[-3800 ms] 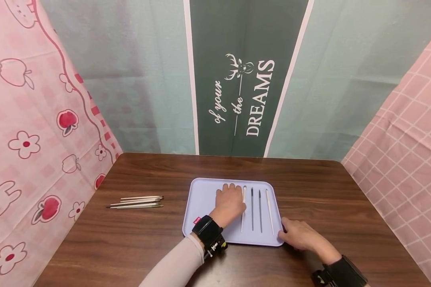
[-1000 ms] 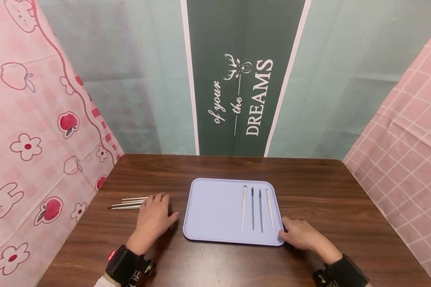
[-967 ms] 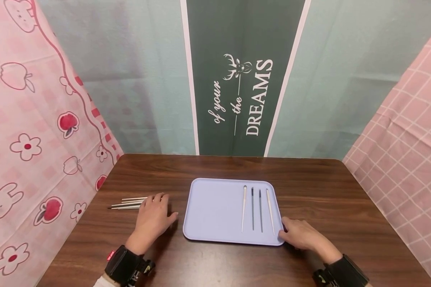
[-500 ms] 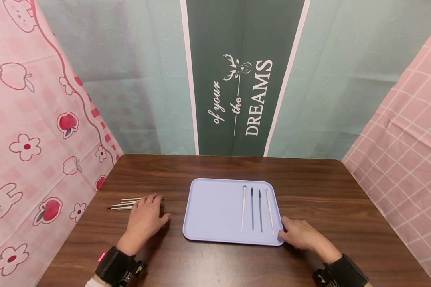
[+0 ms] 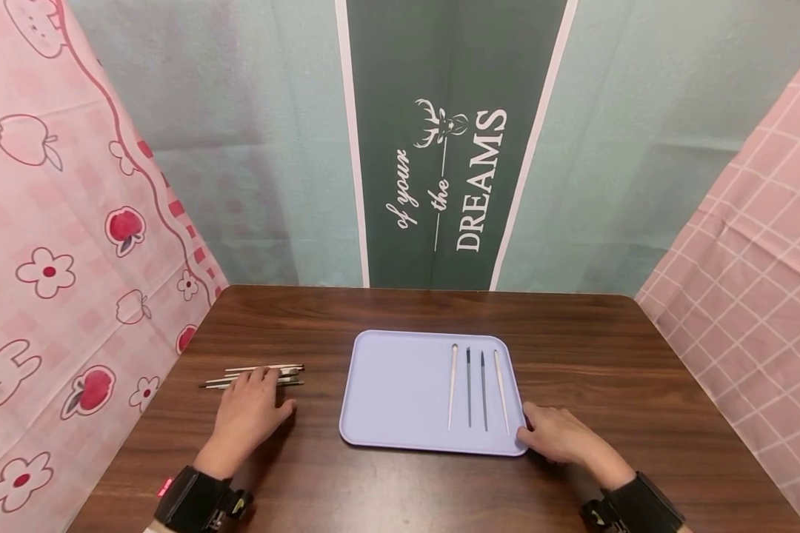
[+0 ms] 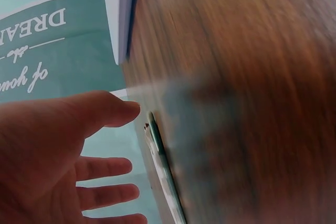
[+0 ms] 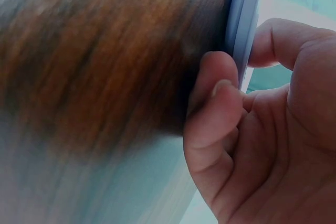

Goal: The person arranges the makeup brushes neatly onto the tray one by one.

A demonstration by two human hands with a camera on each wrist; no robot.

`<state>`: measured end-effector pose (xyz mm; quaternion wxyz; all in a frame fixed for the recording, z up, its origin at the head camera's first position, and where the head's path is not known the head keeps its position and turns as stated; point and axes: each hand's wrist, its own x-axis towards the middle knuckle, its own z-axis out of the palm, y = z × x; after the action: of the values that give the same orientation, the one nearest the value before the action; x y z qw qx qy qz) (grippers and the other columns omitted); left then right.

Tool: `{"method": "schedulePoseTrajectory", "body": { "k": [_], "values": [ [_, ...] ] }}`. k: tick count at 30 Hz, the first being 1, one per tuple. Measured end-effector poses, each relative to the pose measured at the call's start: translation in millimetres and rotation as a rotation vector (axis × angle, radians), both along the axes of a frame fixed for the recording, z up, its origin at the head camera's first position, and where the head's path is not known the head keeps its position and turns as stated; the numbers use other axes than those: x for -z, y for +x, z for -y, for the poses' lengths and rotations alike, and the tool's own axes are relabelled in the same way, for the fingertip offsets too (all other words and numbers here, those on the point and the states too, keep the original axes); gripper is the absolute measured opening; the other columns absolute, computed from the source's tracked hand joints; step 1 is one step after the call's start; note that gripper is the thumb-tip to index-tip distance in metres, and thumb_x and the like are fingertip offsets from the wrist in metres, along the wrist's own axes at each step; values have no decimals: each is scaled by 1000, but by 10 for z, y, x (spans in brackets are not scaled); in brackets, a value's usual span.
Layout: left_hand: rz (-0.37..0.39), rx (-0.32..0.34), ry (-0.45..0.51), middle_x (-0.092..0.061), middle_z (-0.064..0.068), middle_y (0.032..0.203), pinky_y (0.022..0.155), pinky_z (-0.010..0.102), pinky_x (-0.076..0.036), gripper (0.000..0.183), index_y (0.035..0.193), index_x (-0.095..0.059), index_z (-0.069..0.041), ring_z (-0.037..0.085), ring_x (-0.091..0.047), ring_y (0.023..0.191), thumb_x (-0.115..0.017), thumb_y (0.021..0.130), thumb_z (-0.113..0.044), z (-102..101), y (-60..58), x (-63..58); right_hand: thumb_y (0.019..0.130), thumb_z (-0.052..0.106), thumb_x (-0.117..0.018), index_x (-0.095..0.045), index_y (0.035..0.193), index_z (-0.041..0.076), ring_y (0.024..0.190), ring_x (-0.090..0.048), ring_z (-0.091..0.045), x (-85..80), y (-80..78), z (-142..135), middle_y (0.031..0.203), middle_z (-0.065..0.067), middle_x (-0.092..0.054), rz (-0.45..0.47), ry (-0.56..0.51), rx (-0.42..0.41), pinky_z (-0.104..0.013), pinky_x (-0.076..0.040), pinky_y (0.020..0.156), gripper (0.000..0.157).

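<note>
My left hand point(image 5: 248, 411) hovers with spread, loosely bent fingers over a small bunch of slim brushes point(image 5: 290, 382) on the table's left side, partly covering them. In the left wrist view the thumb and fingers point(image 6: 107, 166) are apart with nothing between them, and a dark green brush handle point(image 6: 167, 174) lies beyond. At the lilac tray's point(image 5: 393, 392) near right corner, my right hand point(image 5: 558, 435) pinches the rim, thumb on top and curled fingers below, as the right wrist view shows. Two pale brushes point(image 5: 452, 389) and two grey ones point(image 5: 484, 392) lie side by side on the tray's right half.
The dark wooden table point(image 5: 573, 340) carries all of this. Behind it hangs a green curtain point(image 5: 273, 185) with white lettering; pink patterned cloths point(image 5: 53, 311) hang at both sides. A black wrist strap point(image 5: 193, 500) sits on each arm.
My left hand left the tray, where it was beside the leftmost brush, went to the brush bunch, and has since slid further left over it. The right hand stays at the tray corner.
</note>
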<state>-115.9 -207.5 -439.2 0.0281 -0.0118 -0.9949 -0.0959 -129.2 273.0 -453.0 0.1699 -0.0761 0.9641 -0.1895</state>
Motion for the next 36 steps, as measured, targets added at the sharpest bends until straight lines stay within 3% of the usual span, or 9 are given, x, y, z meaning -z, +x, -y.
{"method": "schedulePoseTrajectory", "body": {
  "k": [12, 36],
  "values": [
    [-16, -2, -11, -59, 28, 124, 94, 68, -41, 58, 125, -60, 3, 53, -53, 116, -79, 84, -34, 106, 11, 49, 87, 20, -64, -47, 81, 13, 46, -51, -16, 7, 7, -10, 64, -1, -50, -28, -8, -17, -30, -40, 44, 20],
    [5, 0, -35, -61, 26, 115, 93, 67, -41, 47, 117, -64, 1, 48, -58, 111, -77, 86, -32, 252, 2, 136, 87, 20, -65, -48, 82, 13, 46, -51, -16, -10, 16, 12, 63, -1, -51, -24, 7, -1, -30, -40, 45, 19]
  ]
}}
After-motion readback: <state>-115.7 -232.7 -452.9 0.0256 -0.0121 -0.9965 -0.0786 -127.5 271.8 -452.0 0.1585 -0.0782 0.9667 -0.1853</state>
